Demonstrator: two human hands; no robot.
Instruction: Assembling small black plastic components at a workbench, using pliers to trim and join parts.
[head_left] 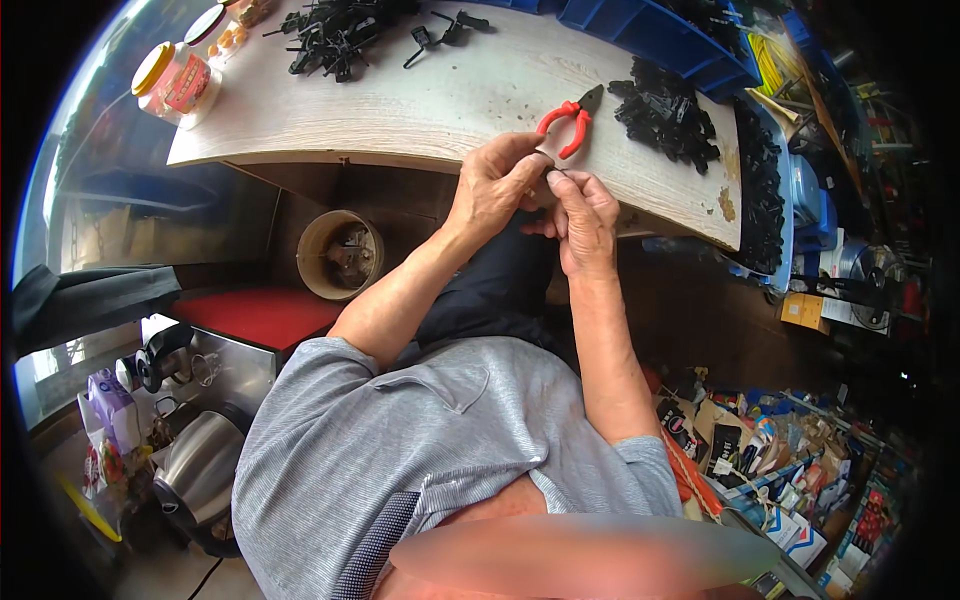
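Observation:
Both hands meet at the table's near edge with their fingertips pinched together. My left hand point(497, 182) and my right hand point(584, 212) are closed on a small black part point(551, 168), mostly hidden by the fingers; its exact kind cannot be made out. Just beyond the fingertips lie pliers with red handles point(568, 127), their dark jaws pointing away to the right. A pile of small black plastic parts point(665, 115) is to the right of the pliers. Farther left, a heap of black clip-like pieces point(335, 35) rests on the pale wooden table point(400, 110), with a few loose ones beside it.
Lidded jars point(180, 85) stand at the table's left end. Blue bins point(650, 40) line the far side, and more black parts point(760, 190) fill a tray at the right. Below the table is a round bucket point(340, 255). A metal kettle point(203, 467) stands at lower left.

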